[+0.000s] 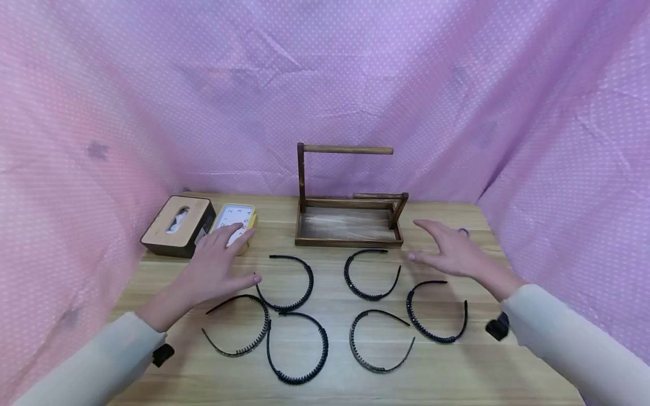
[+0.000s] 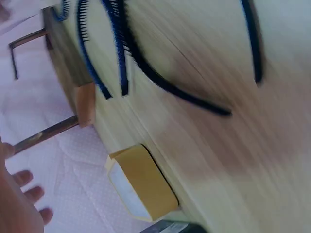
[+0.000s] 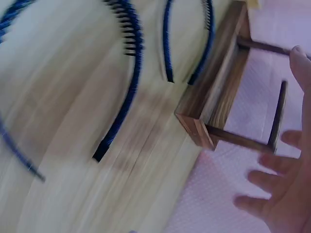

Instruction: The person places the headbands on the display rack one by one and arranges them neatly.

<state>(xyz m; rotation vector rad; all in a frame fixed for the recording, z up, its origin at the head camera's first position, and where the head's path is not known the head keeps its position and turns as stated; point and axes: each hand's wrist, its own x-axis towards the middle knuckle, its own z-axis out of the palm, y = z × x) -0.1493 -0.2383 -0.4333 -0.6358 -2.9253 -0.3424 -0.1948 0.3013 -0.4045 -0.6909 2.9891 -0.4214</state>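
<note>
Both hands reach forward over the table with fingers spread and hold nothing. The left hand point(image 1: 205, 270) overlaps a yellow-framed clock point(image 1: 235, 213) in the head view. Under its thumb lies a black toothed headband point(image 1: 312, 277); two more, one nearer the left forearm point(image 1: 267, 326) and another headband point(image 1: 325, 349), lie in front. To the right of the stand is the right hand point(image 1: 452, 251), nearest a headband point(image 1: 409, 307) and a second headband point(image 1: 347, 274). Another headband point(image 1: 352, 338) lies closer in. The brown wooden stand point(image 1: 350, 243) has a shallow tray and two horizontal bars at different heights.
A dark tissue box with a light wooden top point(image 1: 161, 225) stands at the back left beside the clock. Pink dotted cloth point(image 1: 345, 84) hangs behind and along both sides of the wooden table point(image 1: 337, 389).
</note>
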